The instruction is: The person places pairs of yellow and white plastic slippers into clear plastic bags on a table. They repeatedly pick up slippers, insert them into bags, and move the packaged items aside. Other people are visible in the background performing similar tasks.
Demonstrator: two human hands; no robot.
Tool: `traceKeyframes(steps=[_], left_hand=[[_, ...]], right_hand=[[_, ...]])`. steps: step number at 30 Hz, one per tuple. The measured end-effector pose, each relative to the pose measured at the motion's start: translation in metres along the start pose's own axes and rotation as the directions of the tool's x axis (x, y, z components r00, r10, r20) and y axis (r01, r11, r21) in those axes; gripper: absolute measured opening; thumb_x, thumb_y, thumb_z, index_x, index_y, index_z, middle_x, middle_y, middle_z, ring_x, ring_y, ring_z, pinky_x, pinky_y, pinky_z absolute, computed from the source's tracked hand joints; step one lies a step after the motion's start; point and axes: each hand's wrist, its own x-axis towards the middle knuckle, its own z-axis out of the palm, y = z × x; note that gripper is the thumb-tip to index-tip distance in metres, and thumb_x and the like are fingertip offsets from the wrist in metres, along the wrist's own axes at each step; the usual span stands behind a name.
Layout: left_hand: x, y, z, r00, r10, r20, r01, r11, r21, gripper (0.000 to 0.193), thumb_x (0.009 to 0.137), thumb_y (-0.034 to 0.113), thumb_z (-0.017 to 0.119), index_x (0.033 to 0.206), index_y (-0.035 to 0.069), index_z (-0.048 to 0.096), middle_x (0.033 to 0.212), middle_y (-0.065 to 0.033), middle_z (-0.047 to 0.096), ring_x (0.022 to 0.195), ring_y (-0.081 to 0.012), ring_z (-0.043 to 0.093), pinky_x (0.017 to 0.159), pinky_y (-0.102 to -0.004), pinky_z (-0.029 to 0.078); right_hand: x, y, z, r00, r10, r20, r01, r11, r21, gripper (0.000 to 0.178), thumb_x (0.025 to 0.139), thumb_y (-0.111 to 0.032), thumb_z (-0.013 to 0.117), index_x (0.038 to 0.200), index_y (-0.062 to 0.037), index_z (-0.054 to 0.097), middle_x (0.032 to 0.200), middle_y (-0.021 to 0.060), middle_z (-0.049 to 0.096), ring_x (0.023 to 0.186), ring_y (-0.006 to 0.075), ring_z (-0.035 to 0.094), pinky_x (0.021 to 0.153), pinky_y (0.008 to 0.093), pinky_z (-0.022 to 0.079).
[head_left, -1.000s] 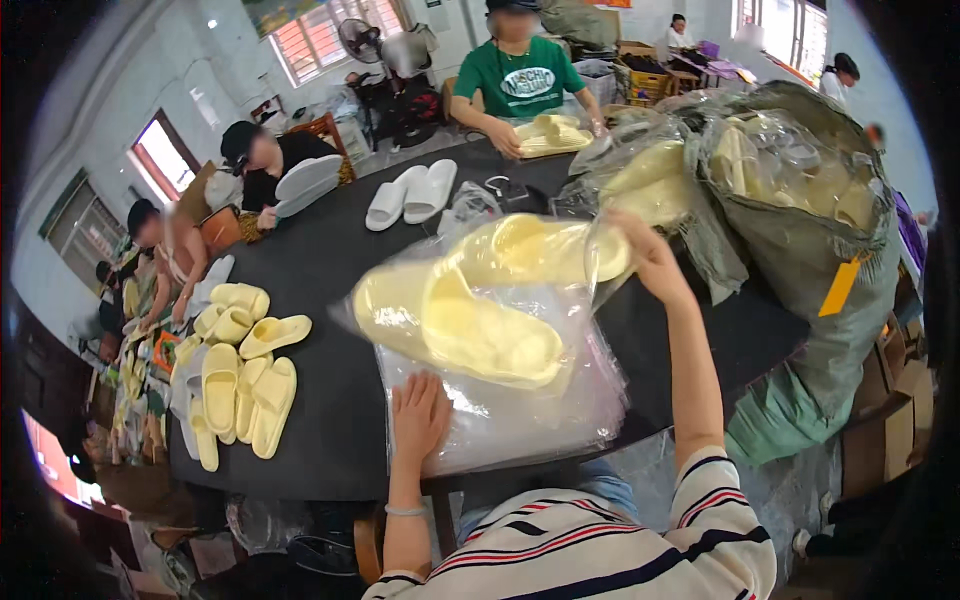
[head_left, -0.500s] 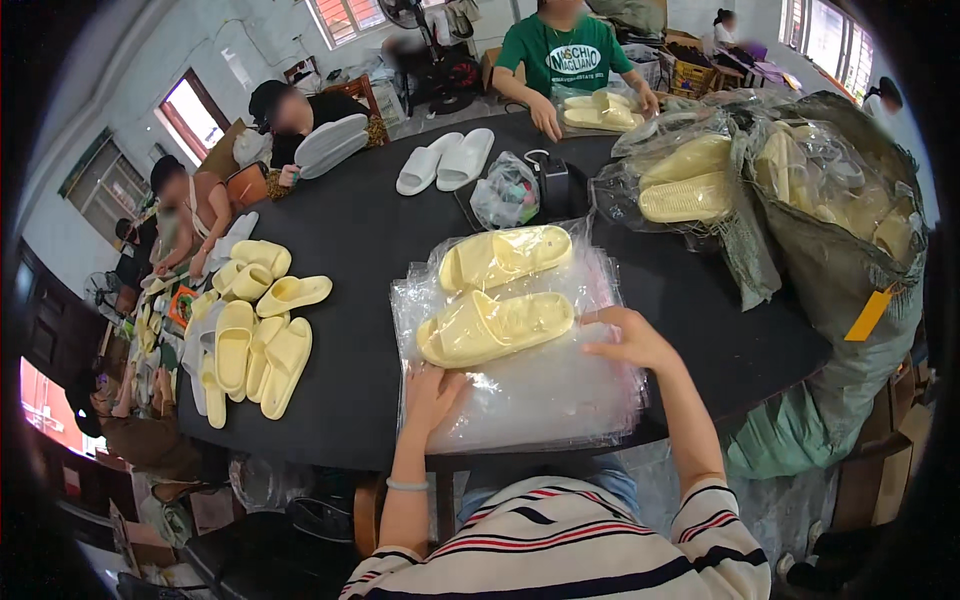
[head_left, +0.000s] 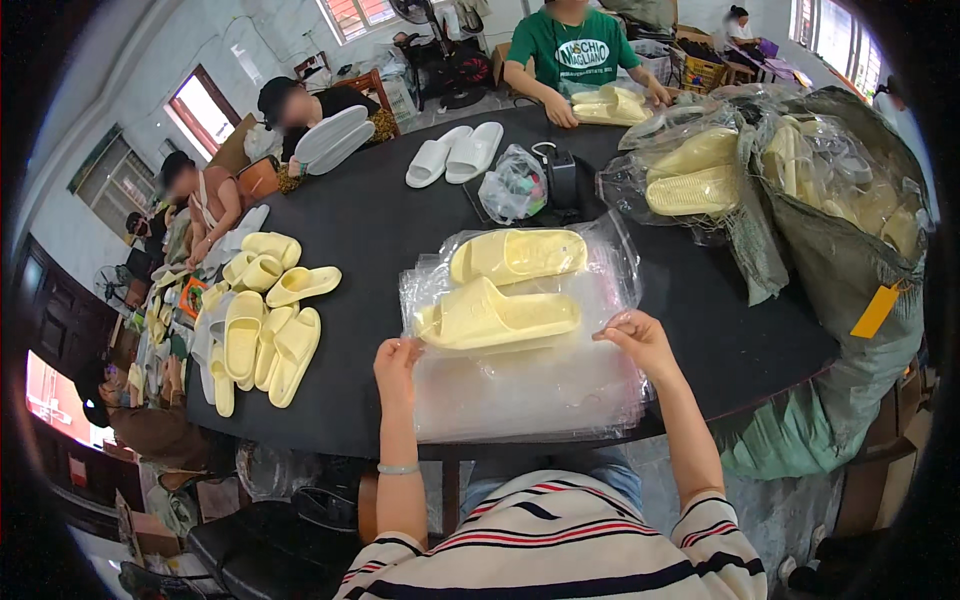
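Observation:
A pair of pale yellow slippers lies side by side with clear film around it, on a stack of clear plastic bags (head_left: 520, 395). The far slipper (head_left: 515, 255) and the near slipper (head_left: 505, 315) both lie crosswise in front of me. Beside the near slipper's left end, my left hand (head_left: 398, 362) is closed in a pinch on the edge of a clear plastic bag. To the right of the same slipper, my right hand (head_left: 638, 340) pinches the bag's other side. The thin film between the fingers barely shows.
Loose yellow slippers (head_left: 265, 320) are heaped at the left of the black table (head_left: 370, 250). White slippers (head_left: 455, 155) and a crumpled clear bag (head_left: 513, 185) lie farther back. A large sack (head_left: 850, 270) holds bagged slippers at the right. Several people work around; one wears a green shirt (head_left: 570, 50).
Both hands have lifted off the bag stack and closed into pinches at the bag's sides. My left hand rose and moved left; the near slipper shifted slightly. The whole view has shifted a little.

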Motion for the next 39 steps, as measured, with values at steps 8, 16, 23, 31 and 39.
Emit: traceKeyframes(steps=[8,16,23,31,39], left_hand=[[-0.065,0.027,-0.038,0.982,-0.182,0.055,0.164,0.957,0.240,0.005,0.093,0.001,0.057,0.089,0.002,0.053,0.090,-0.0133,0.066,0.088,-0.0223,0.068,0.072,-0.0341,0.059],[-0.062,0.044,-0.039,0.954,-0.204,0.218,0.036,0.803,0.595,0.056,0.085,0.001,0.069,0.131,0.000,0.037,0.125,-0.0175,0.052,0.105,-0.0205,0.060,0.086,-0.0339,0.053],[0.049,0.030,0.012,0.948,-0.202,0.245,0.032,0.828,0.559,0.058,0.093,0.022,0.063,0.140,0.000,0.038,0.124,-0.0172,0.055,0.104,-0.0220,0.060,0.089,-0.0319,0.050],[0.115,-0.020,0.031,0.949,-0.265,0.169,0.124,0.810,0.573,0.035,0.093,0.030,0.063,0.114,0.001,0.060,0.085,-0.0021,0.062,0.070,-0.0086,0.056,0.061,-0.0249,0.045],[0.111,-0.022,0.049,0.964,-0.187,0.190,0.102,0.917,0.386,0.018,0.091,0.019,0.066,0.097,0.002,0.062,0.074,0.0004,0.058,0.064,-0.0084,0.054,0.057,-0.0243,0.043]], right_hand=[[-0.048,0.003,-0.031,0.994,0.059,0.090,-0.063,0.997,0.044,0.029,0.091,-0.013,0.066,0.115,-0.0045,0.052,0.093,0.0125,0.071,0.092,0.0202,0.068,0.084,0.0326,0.052],[-0.042,-0.024,-0.026,0.994,0.001,0.106,0.000,1.000,-0.005,0.062,0.090,-0.043,0.065,0.129,0.0027,0.049,0.117,0.0191,0.063,0.110,0.0264,0.061,0.096,0.0400,0.046],[0.024,-0.007,-0.029,0.969,0.095,0.226,-0.137,0.975,0.175,0.040,0.097,-0.030,0.048,0.107,0.0059,0.063,0.119,0.0219,0.064,0.115,0.0353,0.059,0.102,0.0429,0.043],[0.071,-0.002,0.060,0.739,-0.249,0.626,0.673,0.271,-0.688,0.061,0.084,-0.034,0.070,0.130,0.0008,0.052,0.129,0.0200,0.057,0.126,0.0353,0.050,0.107,0.0417,0.039],[0.090,0.051,0.095,0.798,-0.286,0.531,0.601,0.306,-0.738,0.041,0.085,-0.032,0.066,0.111,0.0004,0.064,0.121,0.0195,0.063,0.123,0.0312,0.053,0.106,0.0428,0.038]])
